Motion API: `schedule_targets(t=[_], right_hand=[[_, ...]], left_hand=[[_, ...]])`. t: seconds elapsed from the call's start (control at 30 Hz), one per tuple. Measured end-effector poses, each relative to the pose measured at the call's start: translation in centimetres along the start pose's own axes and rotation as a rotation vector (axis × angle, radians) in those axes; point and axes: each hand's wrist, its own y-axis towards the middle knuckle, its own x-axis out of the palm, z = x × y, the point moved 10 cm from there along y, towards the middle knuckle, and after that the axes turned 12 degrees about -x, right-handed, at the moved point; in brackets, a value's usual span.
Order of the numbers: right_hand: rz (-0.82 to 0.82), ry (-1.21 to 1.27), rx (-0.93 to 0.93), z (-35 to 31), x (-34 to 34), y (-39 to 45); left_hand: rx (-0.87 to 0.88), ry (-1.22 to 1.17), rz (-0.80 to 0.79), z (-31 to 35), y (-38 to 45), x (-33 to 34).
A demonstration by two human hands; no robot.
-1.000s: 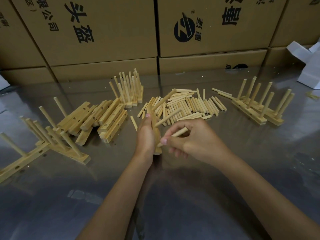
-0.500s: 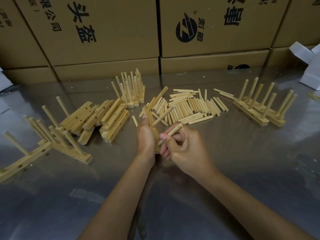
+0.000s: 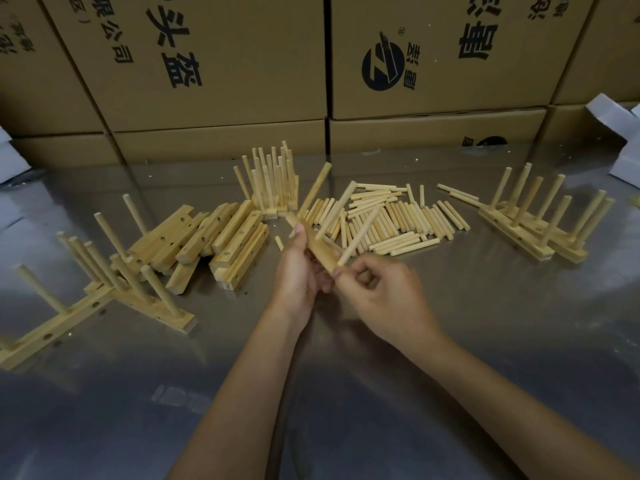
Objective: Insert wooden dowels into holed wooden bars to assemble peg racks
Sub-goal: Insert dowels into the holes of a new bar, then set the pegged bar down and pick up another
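My left hand (image 3: 297, 268) grips a holed wooden bar (image 3: 320, 249), held tilted above the steel table (image 3: 346, 393). Three dowels stick up from the bar; the nearest dowel (image 3: 360, 235) stands at its near end. My right hand (image 3: 381, 292) has its fingers curled, and thumb and forefinger pinch at the base of that nearest dowel where it meets the bar. A pile of loose dowels (image 3: 398, 221) lies just behind the hands.
A heap of bare holed bars (image 3: 214, 237) lies to the left. Finished peg racks stand at the left (image 3: 121, 285), back centre (image 3: 273, 181) and right (image 3: 533, 226). Cardboard boxes (image 3: 214, 64) wall off the back; a white box (image 3: 625, 161) sits far right.
My right hand brought its dowel to the bar's near end and slid down it; the dowel now stands up from the bar. The left hand kept its hold on the bar.
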Motion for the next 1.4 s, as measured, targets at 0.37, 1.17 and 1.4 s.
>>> schedule_targets(t=[0.37,1.17,1.4], right_hand=[[0.091,-0.268,0.155,4.8,2.1,16.0],[-0.216,-0.536,-0.027,4.4,8.1,18.8],[-0.545,-0.153,-0.160,-2.4,11.2,15.8]], left_hand=[[-0.029,0.010,0.005,0.5,1.7,0.4],[-0.076,0.013,-0.067,0.2,2.1,0.6],[-0.055,0.067,-0.045,0.4,1.6,0.9]])
